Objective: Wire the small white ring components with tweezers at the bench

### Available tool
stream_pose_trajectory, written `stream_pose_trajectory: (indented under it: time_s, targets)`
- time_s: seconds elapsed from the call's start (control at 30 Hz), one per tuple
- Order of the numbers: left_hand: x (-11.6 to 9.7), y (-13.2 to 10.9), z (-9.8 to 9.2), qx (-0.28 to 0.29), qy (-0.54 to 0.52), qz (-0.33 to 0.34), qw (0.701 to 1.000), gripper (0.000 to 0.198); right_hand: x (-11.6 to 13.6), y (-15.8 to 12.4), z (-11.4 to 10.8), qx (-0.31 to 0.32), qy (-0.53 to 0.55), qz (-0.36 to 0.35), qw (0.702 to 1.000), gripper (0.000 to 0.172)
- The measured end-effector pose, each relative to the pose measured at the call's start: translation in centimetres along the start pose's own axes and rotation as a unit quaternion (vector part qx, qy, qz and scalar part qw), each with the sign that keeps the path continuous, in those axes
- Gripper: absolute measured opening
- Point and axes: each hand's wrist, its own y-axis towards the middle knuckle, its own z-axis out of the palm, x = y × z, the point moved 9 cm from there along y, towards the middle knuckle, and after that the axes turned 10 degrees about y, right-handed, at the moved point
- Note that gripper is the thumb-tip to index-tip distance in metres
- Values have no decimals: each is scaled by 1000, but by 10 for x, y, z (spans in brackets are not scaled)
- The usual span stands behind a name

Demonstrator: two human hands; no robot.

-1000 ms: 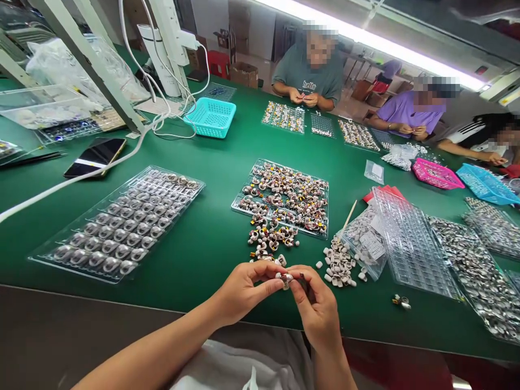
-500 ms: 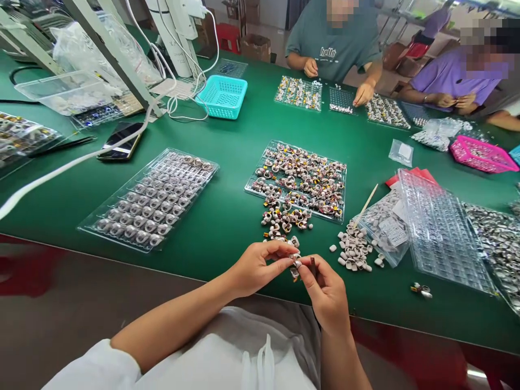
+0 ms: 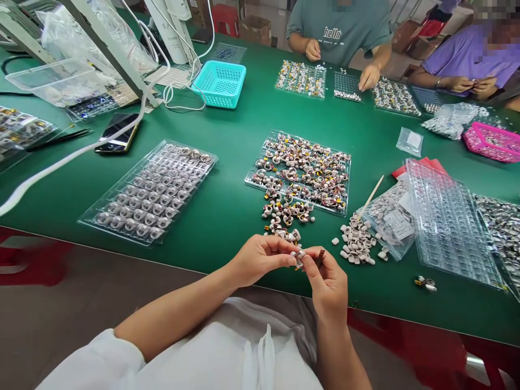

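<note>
In front of my body, close to the table's near edge, my left hand [image 3: 260, 261] pinches a small pale shell part [image 3: 298, 258] with an orange bit on it. My right hand [image 3: 328, 279] meets it from the other side, thumb and forefinger closed on the same part. A short dark brown strip [image 3: 320, 257] sticks up between the right fingers; its kind is unclear. Just beyond my hands lies a loose pile of similar parts [image 3: 284, 208], running up to a clear tray [image 3: 248, 181] full of them. A heap of small pale caps [image 3: 357, 241] sits to the right.
A clear tray with rows of rounded parts [image 3: 140, 197] lies left, behind it a phone [image 3: 117, 132] and a turquoise basket [image 3: 219, 84]. Empty clear trays [image 3: 450, 222], a bag of caps [image 3: 392, 216] and a wooden stick [image 3: 371, 197] are right. Two people [image 3: 341, 32] work across the table.
Both hands stay together at the same small part, which has turned slightly between the fingers. The whole view has shifted a little.
</note>
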Motion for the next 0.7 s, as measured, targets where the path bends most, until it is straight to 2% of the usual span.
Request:
stream_pose_trajectory:
  time_s: [0.1, 0.27, 0.37, 0.5, 0.6, 0.7]
  targets:
    - [-9, -4, -4, -12, 91, 29, 995, 24, 3, 2, 0, 28, -27, 2, 999, 14]
    - [-32, -10, -3, -16, 257, 111, 960, 18, 9, 5, 4, 66, -60, -9, 996, 13]
    - [-38, -13, 0, 2, 280, 132, 951, 17, 18, 6, 7, 82, -89, -40, 992, 10]
    - [-42, -13, 0, 16, 293, 142, 945, 17, 36, 4, 14, 107, -135, -129, 976, 13]
    - [-41, -12, -3, 6, 293, 135, 946, 15, 45, 0, 19, 120, -165, -199, 959, 21]
    - [-34, -10, -5, -25, 257, 115, 959, 14, 46, -4, 19, 102, -177, -237, 950, 25]
